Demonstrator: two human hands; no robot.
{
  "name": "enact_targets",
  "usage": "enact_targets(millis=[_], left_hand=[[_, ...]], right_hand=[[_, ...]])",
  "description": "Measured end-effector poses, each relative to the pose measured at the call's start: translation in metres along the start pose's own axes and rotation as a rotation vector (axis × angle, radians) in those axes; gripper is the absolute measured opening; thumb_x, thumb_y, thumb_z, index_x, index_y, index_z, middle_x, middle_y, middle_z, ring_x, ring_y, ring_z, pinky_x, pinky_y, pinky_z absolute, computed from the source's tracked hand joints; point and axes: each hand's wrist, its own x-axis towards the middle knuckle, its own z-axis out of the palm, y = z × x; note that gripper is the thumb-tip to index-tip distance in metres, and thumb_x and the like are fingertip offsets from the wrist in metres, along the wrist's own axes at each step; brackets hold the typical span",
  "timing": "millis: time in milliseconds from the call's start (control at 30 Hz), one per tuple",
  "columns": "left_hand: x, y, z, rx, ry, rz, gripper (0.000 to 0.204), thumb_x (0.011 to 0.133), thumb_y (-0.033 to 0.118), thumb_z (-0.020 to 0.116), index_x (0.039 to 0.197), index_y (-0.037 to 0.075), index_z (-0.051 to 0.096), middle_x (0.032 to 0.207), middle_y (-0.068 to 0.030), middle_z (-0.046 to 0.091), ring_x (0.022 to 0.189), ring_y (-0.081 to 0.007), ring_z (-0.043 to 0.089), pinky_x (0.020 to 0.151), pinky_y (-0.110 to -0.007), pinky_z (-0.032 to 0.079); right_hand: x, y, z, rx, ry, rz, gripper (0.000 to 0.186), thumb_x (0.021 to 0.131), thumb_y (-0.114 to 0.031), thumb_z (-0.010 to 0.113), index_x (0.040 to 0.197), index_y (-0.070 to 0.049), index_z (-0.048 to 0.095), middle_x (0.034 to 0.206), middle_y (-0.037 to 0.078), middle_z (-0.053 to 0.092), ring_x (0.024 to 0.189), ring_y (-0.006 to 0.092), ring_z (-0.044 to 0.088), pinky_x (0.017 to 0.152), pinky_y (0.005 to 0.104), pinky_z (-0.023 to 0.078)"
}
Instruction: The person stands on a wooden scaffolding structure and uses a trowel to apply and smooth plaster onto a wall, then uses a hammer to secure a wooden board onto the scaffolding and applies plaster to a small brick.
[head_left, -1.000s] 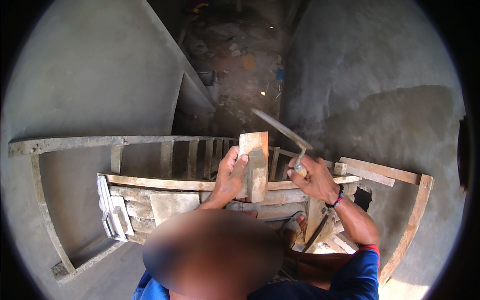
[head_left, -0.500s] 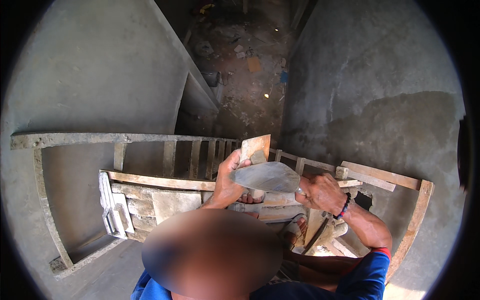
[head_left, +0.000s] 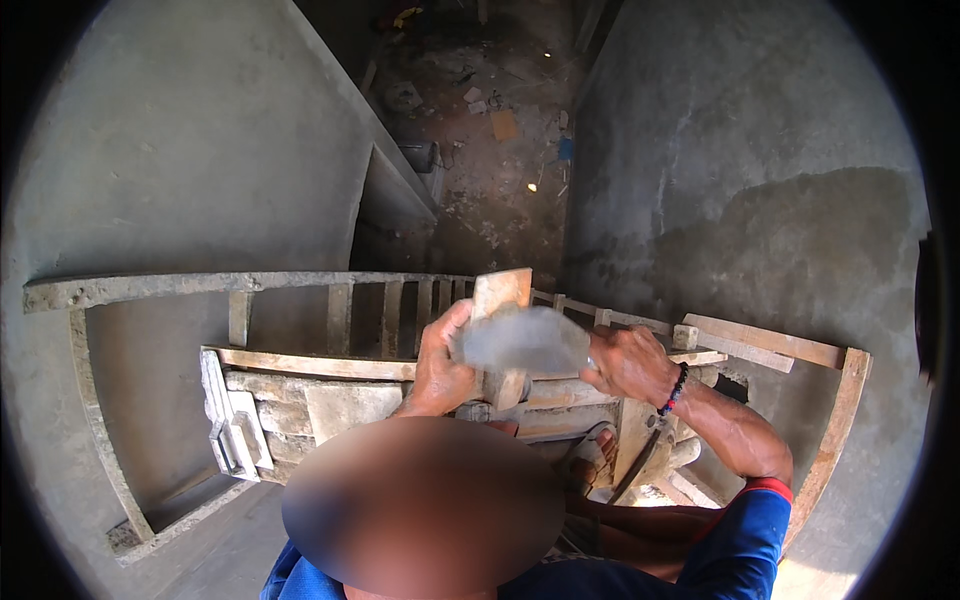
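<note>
My right hand (head_left: 637, 365) is closed round the handle of a pointed trowel (head_left: 527, 342). Its broad grey blade is slightly blurred and lies across a small wooden board (head_left: 503, 289). Gripping the left edge of that board is my left hand (head_left: 441, 368), its fingers partly hidden behind the board and blade. The board stands out above and below the blade, and the blade covers its middle, so I cannot tell what lies on it there.
Below my hands is a platform of rough planks (head_left: 352, 408), with pale angled pieces (head_left: 237, 430) at its left end. A long ladder-like wooden frame (head_left: 200, 288) runs behind. Grey plastered walls (head_left: 760, 120) flank a littered floor (head_left: 500, 180) far below; the right wall has a damp patch.
Both hands have shifted slightly left with the board and trowel. The blade has moved up over the board, covering the grey mortar patch that showed there before.
</note>
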Motion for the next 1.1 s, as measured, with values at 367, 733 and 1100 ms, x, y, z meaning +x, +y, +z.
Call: enact_targets(millis=[367, 733, 1100], left_hand=[[0.002, -0.008, 0.000, -0.171, 0.111, -0.008, 0.028, 0.102, 0.019, 0.051, 0.117, -0.004, 0.057, 0.104, -0.0062, 0.065, 0.097, -0.0082, 0.055, 0.086, -0.026, 0.045], [0.001, 0.002, 0.002, 0.071, 0.093, 0.062, 0.029, 0.085, -0.010, 0.050, 0.110, -0.002, 0.060, 0.097, -0.0059, 0.066, 0.093, -0.0092, 0.055, 0.083, -0.026, 0.045], [0.006, 0.011, -0.006, 0.092, 0.065, 0.045, 0.030, 0.082, -0.010, 0.050, 0.109, -0.002, 0.061, 0.091, -0.0049, 0.066, 0.092, -0.0077, 0.054, 0.081, -0.026, 0.046]], right_hand=[[0.015, 0.000, -0.017, 0.229, 0.133, 0.133, 0.023, 0.078, -0.021, 0.065, 0.088, 0.000, 0.061, 0.076, 0.021, 0.064, 0.071, 0.0408, 0.064, 0.064, 0.0476, 0.052], [0.012, -0.020, -0.006, 0.160, 0.002, 0.044, 0.021, 0.078, -0.020, 0.062, 0.086, -0.001, 0.061, 0.076, 0.016, 0.064, 0.070, 0.0379, 0.065, 0.064, 0.0472, 0.053], [0.032, 0.005, 0.004, 0.030, 0.102, -0.041, 0.035, 0.077, -0.029, 0.068, 0.095, 0.001, 0.063, 0.083, 0.017, 0.066, 0.078, 0.0346, 0.067, 0.068, 0.0446, 0.054]])
